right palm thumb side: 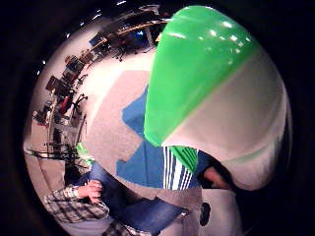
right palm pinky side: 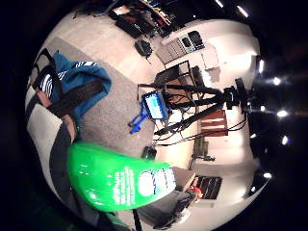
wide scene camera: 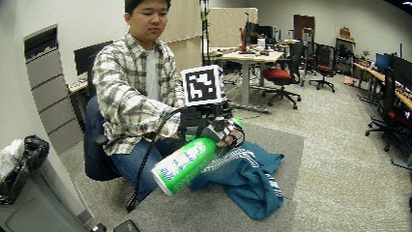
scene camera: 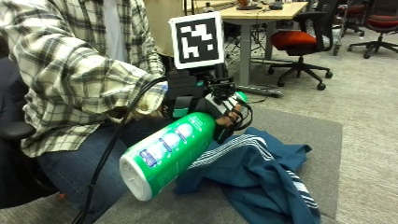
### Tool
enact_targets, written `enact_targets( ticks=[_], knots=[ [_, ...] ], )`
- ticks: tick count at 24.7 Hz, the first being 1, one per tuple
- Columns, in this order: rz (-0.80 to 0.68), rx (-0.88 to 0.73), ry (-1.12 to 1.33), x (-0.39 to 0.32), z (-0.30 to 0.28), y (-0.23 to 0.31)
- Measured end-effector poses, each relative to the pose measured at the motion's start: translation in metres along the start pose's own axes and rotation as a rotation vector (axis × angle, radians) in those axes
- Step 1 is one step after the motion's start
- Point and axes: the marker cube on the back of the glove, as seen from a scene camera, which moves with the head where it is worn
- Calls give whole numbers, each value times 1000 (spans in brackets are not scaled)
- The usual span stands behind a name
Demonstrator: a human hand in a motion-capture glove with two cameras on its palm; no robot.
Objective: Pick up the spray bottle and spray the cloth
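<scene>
My gloved right hand [scene camera: 223, 113] grips a large green spray bottle [scene camera: 168, 154] near its top end and holds it lifted and tilted, white base pointing down and outward. The nozzle end is hidden behind the hand. Just beyond and below the bottle, a teal-blue cloth [scene camera: 261, 172] with white stripes lies crumpled on the grey surface [scene camera: 317, 135]. In the wide outside view the spray bottle [wide scene camera: 186, 164] hangs over the near edge of the cloth [wide scene camera: 248, 176]. The bottle [right palm thumb side: 206, 88] fills much of the thumb side palm view, with the cloth [right palm thumb side: 142, 164] beneath it.
The person sits in a dark chair at the grey surface's left edge, the bare left hand [right palm thumb side: 91, 189] resting on the lap. A wooden desk [scene camera: 261, 14] and a red office chair [scene camera: 298, 39] stand behind. A tripod [right palm pinky side: 202, 96] stands on the floor nearby.
</scene>
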Motion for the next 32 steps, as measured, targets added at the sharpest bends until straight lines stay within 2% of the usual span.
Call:
enact_targets(
  ticks=[21, 32],
  knots=[
    [-49, -16, 39, -6, 7, 5],
    [122, 63, -303, 15, -15, 6]
  ],
)
